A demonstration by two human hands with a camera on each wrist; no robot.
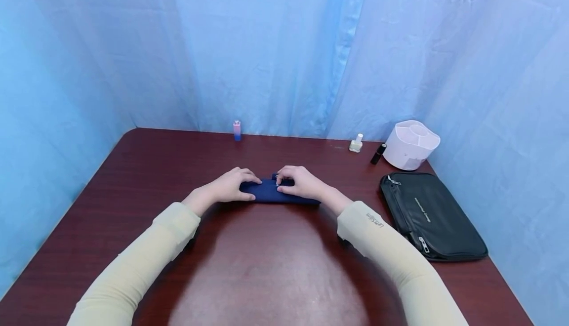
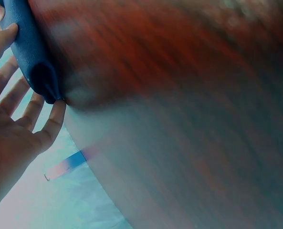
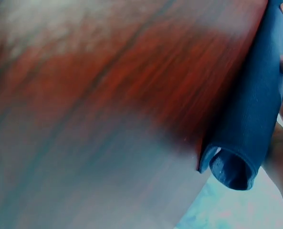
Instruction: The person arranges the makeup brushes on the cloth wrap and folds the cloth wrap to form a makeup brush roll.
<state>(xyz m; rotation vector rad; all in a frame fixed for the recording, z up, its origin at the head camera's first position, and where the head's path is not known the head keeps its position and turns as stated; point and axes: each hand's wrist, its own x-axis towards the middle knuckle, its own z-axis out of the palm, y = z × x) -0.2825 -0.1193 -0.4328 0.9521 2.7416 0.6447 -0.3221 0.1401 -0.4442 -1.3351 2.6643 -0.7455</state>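
A navy-blue fabric roll (image 1: 266, 193) lies across the middle of the table. Its hollow, coiled end faces the camera in the right wrist view, and the left wrist view has the other end. My left hand (image 1: 229, 185) holds the roll's left part, thumb on the near side and fingers over the far side. On its right part is my right hand (image 1: 304, 183), thumb and curled fingers gripping near a small dark tab at the back edge. What lies beneath the right palm is hidden.
A pink-and-blue tube (image 1: 237, 131) stands at the table's back edge. Toward the back right are a nail polish bottle (image 1: 356, 144), a black lipstick-like tube (image 1: 378, 154) and a white divided organizer (image 1: 406, 149). A black zippered case (image 1: 437, 217) lies at right. Blue curtains (image 1: 266, 54) surround the table.
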